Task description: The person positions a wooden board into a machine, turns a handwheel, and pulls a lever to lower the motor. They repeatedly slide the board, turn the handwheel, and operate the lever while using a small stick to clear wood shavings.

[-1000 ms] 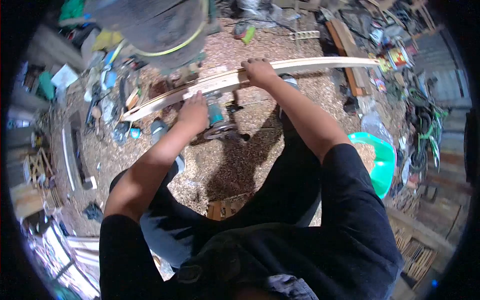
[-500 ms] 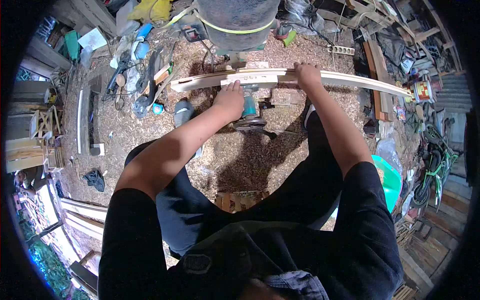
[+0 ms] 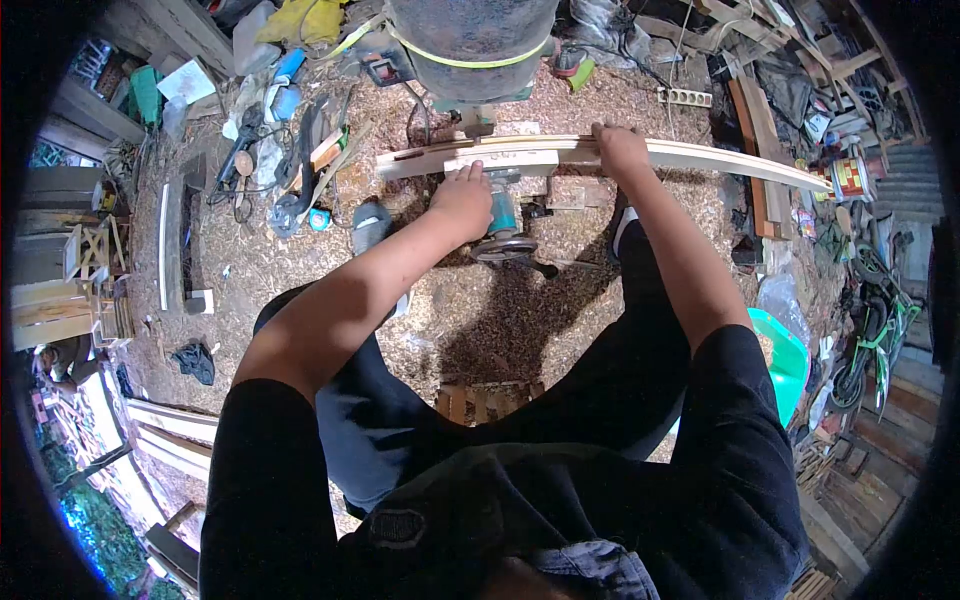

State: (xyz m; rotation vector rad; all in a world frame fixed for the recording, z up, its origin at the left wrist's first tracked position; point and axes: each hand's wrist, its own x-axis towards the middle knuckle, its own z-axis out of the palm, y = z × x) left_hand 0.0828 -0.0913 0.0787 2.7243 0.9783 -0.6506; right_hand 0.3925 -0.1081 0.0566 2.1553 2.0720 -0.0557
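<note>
A long pale wooden strip (image 3: 715, 161) lies crosswise in front of me, over a low bench machine with a teal body (image 3: 502, 212) and a round handwheel (image 3: 503, 248). My right hand (image 3: 622, 150) is closed over the strip, right of the machine, fingers over its far edge. My left hand (image 3: 464, 200) rests beside the teal body, its fingers stretched flat toward a short pale board (image 3: 512, 158) along the strip's near side. The fingertips touch the board's near edge; the thumb is hidden. Where the strip passes the machine, the cutting part cannot be seen.
A large dark bucket (image 3: 472, 45) with a yellow band stands just beyond the machine. Wood shavings (image 3: 420, 335) cover the floor. A power strip (image 3: 685, 97) and brown planks (image 3: 757, 165) lie to the right, near a green tub (image 3: 787, 370). Tools and cords clutter the left.
The wooden strip has slid to the right, its left end now closer to the machine. My right hand has shifted slightly right with it, while my left hand stays by the machine.
</note>
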